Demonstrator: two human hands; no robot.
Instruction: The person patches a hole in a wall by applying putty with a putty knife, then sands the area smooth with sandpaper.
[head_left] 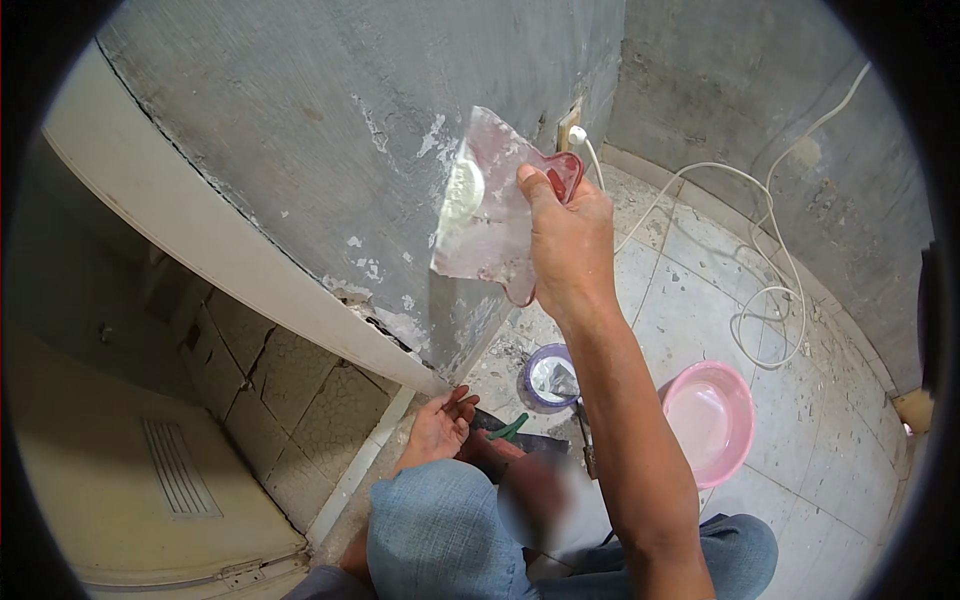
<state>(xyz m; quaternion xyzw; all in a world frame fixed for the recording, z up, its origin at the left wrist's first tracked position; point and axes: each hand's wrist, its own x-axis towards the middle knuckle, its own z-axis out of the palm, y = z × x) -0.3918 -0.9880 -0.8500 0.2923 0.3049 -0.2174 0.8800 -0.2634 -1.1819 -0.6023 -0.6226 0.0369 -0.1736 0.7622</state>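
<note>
You have two hands in view and one thin, translucent spreader (500,220) with red edging, raised before the grey wall (290,110). Your right hand (572,240) grasps it by its red-rimmed end, thumb on the near face; a single pale lump of paste (462,193) sits near its far edge. You cannot tell whether that edge touches the wall. Your left hand (438,428) is released, its fingers loosely curled around nothing, just above your left knee and near the foot of the door frame (215,245).

Around you on the tiled floor (640,283) are two vessels: one purple bowl (530,391) with white material and a grey piece in it, and, to its right, one pink basin (746,420). One white cable (702,166) runs from one plug (577,138) at the wall and loops over the tiles. One green piece (508,428), its kind unclear, lies below the bowl. Your right forearm crosses between the bowl and the basin, hiding floor there, and your two denim-covered knees block the view lower down.
</note>
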